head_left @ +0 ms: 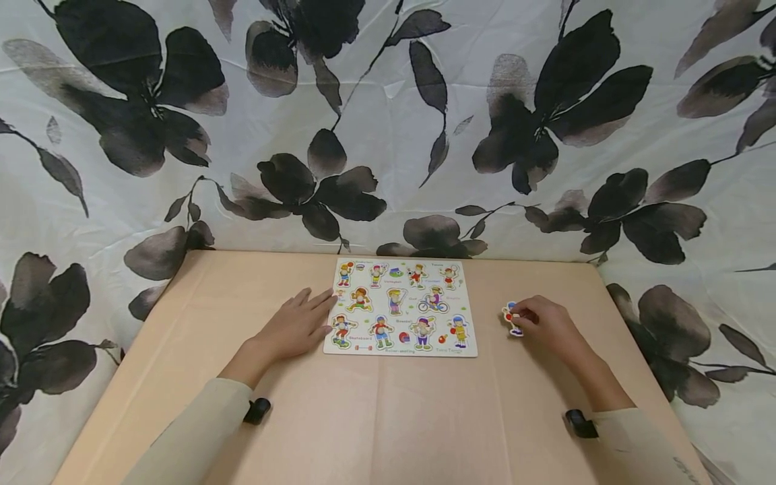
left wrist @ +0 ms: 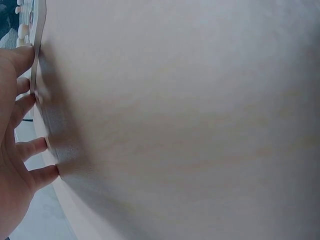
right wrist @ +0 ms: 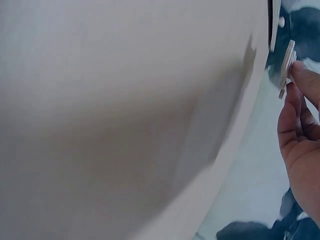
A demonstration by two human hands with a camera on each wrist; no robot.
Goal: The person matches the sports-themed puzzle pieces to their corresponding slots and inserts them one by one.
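A white puzzle board (head_left: 400,357) with several rows of colourful sports figures lies flat at the far middle of the table. My left hand (head_left: 295,323) rests beside its left edge, fingers spread, with fingertips touching the board and the tabletop. To the right of the board, my right hand (head_left: 548,327) pinches a small figure-shaped puzzle piece (head_left: 512,322) between thumb and fingers. The right wrist view shows that piece (right wrist: 286,70) edge-on, held above the table surface. Part of its printed face is hidden behind the fingers.
The light wood-toned table (head_left: 388,424) extends on both sides of the board and towards me. Behind it and at its sides hangs a white cloth (head_left: 424,135) with dark flowers. Dark cameras (head_left: 580,424) sit on both wrists.
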